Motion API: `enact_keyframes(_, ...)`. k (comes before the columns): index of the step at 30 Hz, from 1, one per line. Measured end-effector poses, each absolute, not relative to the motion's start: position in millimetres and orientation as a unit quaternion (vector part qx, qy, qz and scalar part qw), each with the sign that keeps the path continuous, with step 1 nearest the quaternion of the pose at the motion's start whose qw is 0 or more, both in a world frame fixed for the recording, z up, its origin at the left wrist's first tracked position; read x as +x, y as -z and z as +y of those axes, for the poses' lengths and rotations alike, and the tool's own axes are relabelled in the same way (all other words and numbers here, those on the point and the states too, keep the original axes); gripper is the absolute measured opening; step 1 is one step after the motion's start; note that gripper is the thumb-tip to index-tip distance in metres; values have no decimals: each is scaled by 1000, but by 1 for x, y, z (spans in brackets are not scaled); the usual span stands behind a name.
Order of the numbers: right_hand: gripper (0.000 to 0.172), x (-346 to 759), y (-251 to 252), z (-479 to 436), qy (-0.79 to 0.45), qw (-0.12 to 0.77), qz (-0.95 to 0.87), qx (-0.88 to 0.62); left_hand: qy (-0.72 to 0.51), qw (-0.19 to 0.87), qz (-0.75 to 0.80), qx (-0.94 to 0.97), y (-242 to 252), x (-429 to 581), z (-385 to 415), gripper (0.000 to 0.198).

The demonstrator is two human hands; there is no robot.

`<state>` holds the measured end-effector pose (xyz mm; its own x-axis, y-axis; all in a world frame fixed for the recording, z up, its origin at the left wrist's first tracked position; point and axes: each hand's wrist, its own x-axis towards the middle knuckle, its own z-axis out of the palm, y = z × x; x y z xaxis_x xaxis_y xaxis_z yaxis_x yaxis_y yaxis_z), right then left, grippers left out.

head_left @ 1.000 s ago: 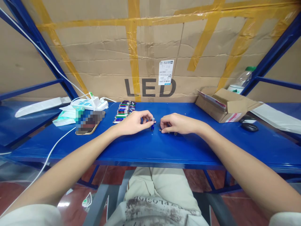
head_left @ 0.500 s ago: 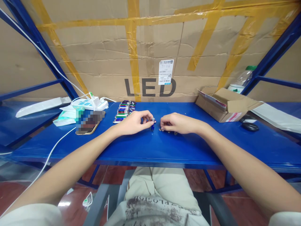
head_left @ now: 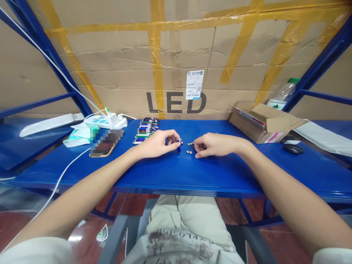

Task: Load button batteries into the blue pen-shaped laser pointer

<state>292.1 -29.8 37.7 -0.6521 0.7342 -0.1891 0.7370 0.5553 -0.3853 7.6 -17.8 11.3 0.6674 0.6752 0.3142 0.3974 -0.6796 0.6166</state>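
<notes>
My left hand is closed, thumb and fingers pinching a small blue flashlight upright just above the blue table. Its silver end points up. To the right, my right hand is curled with its fingertips down at the tabletop; whether anything is between them is hidden. Several small button cells lie on the table between the two hands, some close to the right fingertips. Behind my left hand, a row of several colored flashlights with silver ends and dark straps lies side by side.
A phone, a white power strip and a green-and-white packet are at left. On the right stand an open cardboard box and a black mouse. A large taped carton walls off the back.
My right hand has shifted slightly to the right, and button cells formerly covered by it now show on the table. My left hand keeps its hold on the flashlight.
</notes>
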Motion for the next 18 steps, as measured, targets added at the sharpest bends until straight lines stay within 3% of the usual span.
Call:
enact_keyframes(8,9,290,-36,-31,225,-11,884,409,-268,262,302,877,-11,7,-17,28)
enact_keyframes(18,16,290,-39,-30,237,-17,890,389,-262,258,309,877,-12,7,-18,29)
